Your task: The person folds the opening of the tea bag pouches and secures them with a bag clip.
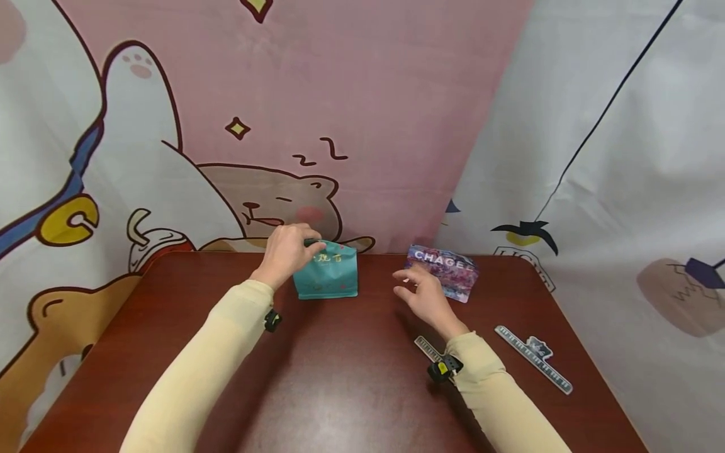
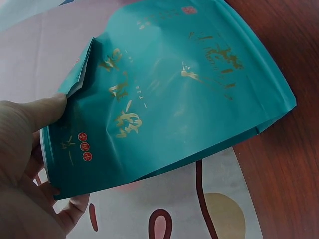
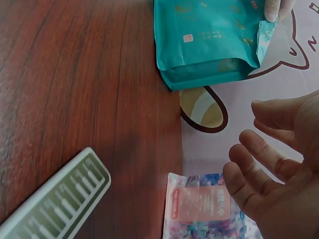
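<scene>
My left hand (image 1: 287, 250) pinches the top edge of a teal pouch (image 1: 327, 280) with gold lettering, which stands at the far side of the table. In the left wrist view the thumb lies on the front of the teal pouch (image 2: 164, 99), near a folded-over corner, with fingers behind it. My right hand (image 1: 421, 296) is held above the table with fingers apart and nothing in them. Just behind it is a purple and pink patterned pouch (image 1: 453, 277) marked with white letters. The right wrist view shows that patterned pouch (image 3: 199, 209) below the loosely bent fingers.
On the right of the dark red table (image 1: 317, 377) lies a long clip (image 1: 535, 360) with a keyboard pattern. A similar strip (image 1: 427, 348) is partly hidden under my right wrist. A printed cloth (image 1: 396, 126) hangs behind the table's far edge.
</scene>
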The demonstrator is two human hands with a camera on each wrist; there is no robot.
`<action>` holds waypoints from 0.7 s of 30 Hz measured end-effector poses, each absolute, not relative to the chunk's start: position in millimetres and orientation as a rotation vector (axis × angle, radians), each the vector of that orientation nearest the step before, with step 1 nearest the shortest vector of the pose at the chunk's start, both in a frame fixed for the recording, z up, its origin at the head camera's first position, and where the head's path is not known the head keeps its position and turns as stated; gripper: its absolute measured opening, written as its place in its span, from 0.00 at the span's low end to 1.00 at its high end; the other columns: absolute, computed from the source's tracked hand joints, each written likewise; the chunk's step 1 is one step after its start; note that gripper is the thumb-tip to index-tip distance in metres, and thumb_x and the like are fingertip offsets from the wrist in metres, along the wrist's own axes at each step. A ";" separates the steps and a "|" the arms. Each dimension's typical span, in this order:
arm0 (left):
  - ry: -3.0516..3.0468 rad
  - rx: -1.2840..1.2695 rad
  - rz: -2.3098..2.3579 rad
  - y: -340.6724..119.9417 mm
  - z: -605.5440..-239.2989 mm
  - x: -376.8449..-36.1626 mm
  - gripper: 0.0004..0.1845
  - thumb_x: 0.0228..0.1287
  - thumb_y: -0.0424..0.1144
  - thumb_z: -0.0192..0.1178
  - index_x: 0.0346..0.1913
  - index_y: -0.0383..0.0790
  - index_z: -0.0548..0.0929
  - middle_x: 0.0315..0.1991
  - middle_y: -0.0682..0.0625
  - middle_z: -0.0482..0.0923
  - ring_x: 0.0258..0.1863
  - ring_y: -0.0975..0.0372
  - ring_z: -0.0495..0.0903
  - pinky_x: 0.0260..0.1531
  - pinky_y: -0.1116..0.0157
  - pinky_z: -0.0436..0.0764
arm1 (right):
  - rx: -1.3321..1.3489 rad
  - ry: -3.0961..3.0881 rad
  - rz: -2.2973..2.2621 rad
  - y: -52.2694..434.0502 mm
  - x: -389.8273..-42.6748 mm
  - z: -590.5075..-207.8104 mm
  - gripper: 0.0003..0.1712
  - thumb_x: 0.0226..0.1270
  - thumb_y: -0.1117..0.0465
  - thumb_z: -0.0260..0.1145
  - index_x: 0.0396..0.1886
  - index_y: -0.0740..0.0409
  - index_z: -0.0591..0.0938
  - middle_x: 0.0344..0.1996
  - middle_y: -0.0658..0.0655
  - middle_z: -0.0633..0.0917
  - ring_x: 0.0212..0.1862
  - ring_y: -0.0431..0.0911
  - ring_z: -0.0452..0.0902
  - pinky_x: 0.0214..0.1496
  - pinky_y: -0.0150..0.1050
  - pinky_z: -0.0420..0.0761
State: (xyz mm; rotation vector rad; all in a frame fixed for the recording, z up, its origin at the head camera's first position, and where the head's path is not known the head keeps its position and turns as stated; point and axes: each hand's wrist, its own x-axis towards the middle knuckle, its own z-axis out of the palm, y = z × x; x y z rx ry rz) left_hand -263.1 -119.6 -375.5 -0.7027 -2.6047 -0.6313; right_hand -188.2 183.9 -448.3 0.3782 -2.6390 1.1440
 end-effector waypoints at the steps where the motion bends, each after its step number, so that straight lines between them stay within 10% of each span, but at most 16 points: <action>1: -2.606 -0.700 -0.633 -119.7 -375.6 -263.2 0.10 0.64 0.42 0.74 0.43 0.40 0.94 0.38 0.48 0.89 0.32 0.52 0.86 0.36 0.53 0.83 | 0.375 -2.648 1.140 185.7 -186.3 -447.7 0.16 0.63 0.69 0.74 0.51 0.64 0.88 0.52 0.66 0.87 0.60 0.64 0.80 0.56 0.59 0.81; 21: -2.578 -0.710 -0.665 -120.4 -377.3 -265.1 0.09 0.63 0.42 0.74 0.41 0.40 0.94 0.36 0.49 0.88 0.30 0.53 0.85 0.33 0.54 0.82 | 0.279 -2.757 1.117 220.0 -149.7 -458.7 0.18 0.63 0.69 0.74 0.53 0.63 0.87 0.50 0.64 0.85 0.47 0.57 0.82 0.49 0.54 0.80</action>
